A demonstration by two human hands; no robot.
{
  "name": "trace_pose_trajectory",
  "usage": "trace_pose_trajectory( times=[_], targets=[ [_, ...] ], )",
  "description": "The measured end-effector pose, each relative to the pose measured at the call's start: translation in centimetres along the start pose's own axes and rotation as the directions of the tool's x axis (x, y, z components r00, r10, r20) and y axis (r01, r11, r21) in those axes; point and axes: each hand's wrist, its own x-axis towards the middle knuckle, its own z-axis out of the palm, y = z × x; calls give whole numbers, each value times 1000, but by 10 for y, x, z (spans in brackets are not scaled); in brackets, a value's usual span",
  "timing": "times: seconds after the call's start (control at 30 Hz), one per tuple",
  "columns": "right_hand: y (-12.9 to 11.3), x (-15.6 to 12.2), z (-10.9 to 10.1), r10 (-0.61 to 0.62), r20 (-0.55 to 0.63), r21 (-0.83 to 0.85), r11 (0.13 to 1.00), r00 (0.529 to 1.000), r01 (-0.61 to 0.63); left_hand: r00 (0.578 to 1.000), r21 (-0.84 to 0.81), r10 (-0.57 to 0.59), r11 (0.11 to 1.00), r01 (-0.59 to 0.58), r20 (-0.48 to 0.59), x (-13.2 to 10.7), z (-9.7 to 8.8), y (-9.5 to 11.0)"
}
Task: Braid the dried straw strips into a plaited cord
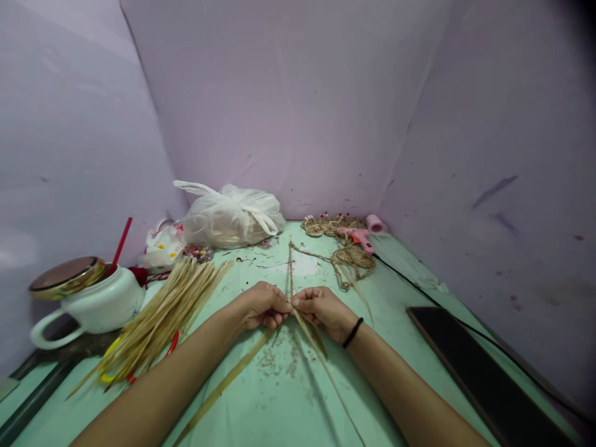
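My left hand (pixel 266 304) and my right hand (pixel 325 310) meet over the middle of the table, fingertips almost touching. Both are closed in a pinch on the near end of a thin braided straw cord (pixel 291 273). From the pinch the cord runs straight away from me, bends, and leads right to a coiled heap of the same cord (pixel 352 264). Loose flat straw strips (pixel 321 355) spread toward me from under my fingers. Another long strip (pixel 228 379) slants down to the left beside my left forearm. The exact crossing of the strips is hidden by my fingertips.
A bundle of dry straw (pixel 161 320) lies left, by a white teapot (pixel 105 301) with a gold-rimmed lid. Behind stands a tied plastic bag (pixel 233 214). A pink glue gun (pixel 361 238), its black cord and a dark flat board (pixel 475 372) are at right.
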Motion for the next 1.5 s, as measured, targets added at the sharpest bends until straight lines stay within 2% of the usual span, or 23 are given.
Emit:
trace_pose_trajectory(
  times=[0.13,0.37,0.57,0.73,0.83,0.9,1.0,1.1,1.2,1.3,1.4,1.47,1.5],
  targets=[
    [-1,-1,-1,-1,35,14,1000,999,1,1000,-36,-5,999,6,23,-2,-3,2],
    [0,-1,-3,10,44,53,999,999,-12,1000,-11,24,1000,-24,-20,-2,0,0],
    [0,0,-6,-11,55,-66,998,998,15,998,77,59,995,-59,-8,1,1,-3],
    [-2,-1,-6,-4,-3,-123,992,1000,3,993,151,69,987,-54,-95,1,4,-4],
    [-2,-1,-4,-9,-52,-127,992,999,2,997,104,34,994,-27,-71,2,5,-3],
    [-1,1,-4,-33,-82,-144,989,996,20,997,91,21,996,-15,-73,1,5,-2],
    [4,5,-5,-98,-123,-230,971,988,68,988,140,58,989,-38,-143,0,8,-1],
    [8,7,-7,-168,-165,-408,909,972,87,971,189,117,979,-77,-208,-1,14,-2],
    [7,3,-7,-166,-209,-536,844,964,29,958,202,165,972,-118,-234,-2,20,-4],
    [-1,-8,2,-179,-232,-645,764,956,-13,947,157,142,983,-99,-289,-3,25,-3],
    [-9,-22,18,-329,-234,-812,584,915,2,952,46,28,999,-15,-305,-3,24,-3],
    [-10,-31,30,-421,-199,-905,425,885,-1,963,-19,-32,999,28,-269,-2,22,-3],
    [-9,-34,35,-430,-179,-931,364,885,-12,968,-37,-42,999,34,-248,-1,21,-3]
  ],
)
